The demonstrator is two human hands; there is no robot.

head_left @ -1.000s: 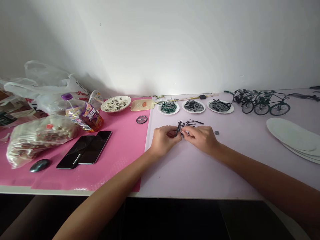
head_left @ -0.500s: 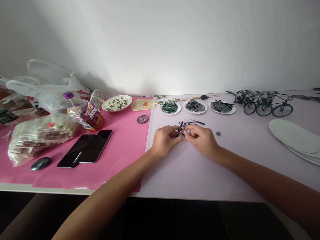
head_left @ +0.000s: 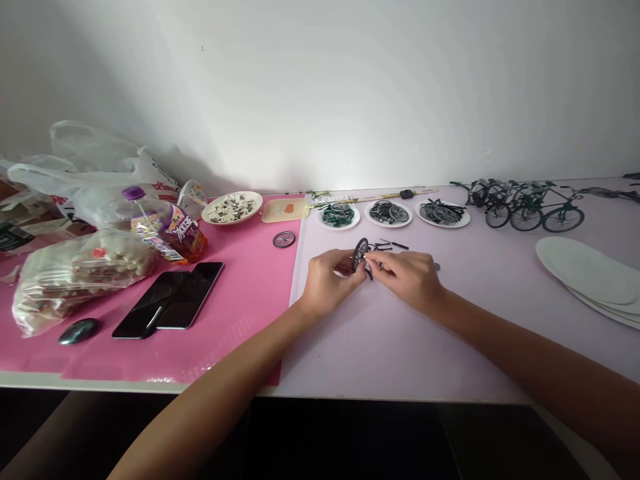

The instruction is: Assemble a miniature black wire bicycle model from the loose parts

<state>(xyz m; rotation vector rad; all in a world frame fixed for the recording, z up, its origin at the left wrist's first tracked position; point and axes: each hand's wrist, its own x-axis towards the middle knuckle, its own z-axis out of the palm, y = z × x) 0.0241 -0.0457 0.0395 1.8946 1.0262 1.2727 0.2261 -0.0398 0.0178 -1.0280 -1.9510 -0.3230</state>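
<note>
My left hand (head_left: pixel 327 283) is closed around the rim of a small black toy bicycle wheel (head_left: pixel 357 252), which stands on edge with its spokes turned toward my right hand. At the hub, the thumb and fingertips of my right hand (head_left: pixel 407 277) are pinched together; whatever they hold is too small to make out. Thin black bicycle parts (head_left: pixel 383 247) lie on the table just beyond my fingers, partly hidden. By them is a short dark rod (head_left: pixel 400 246). A small grey round piece (head_left: pixel 437 267) shows past my right knuckles.
Another wheel (head_left: pixel 284 239) lies on the pink mat (head_left: pixel 240 287). Along the wall are plates of green frames (head_left: pixel 337 215), wheels (head_left: pixel 389 213) and dark parts (head_left: pixel 443 213). Assembled toy bicycles (head_left: pixel 543 207) stand right, above stacked white plates (head_left: pixel 590 267). Phones (head_left: pixel 190 297) and a bottle (head_left: pixel 170 230) are left.
The wheel in my left hand has turned from nearly edge-on, so its spokes now show. My right hand has shifted slightly, its fingertips at the hub, partly covering the grey round piece.
</note>
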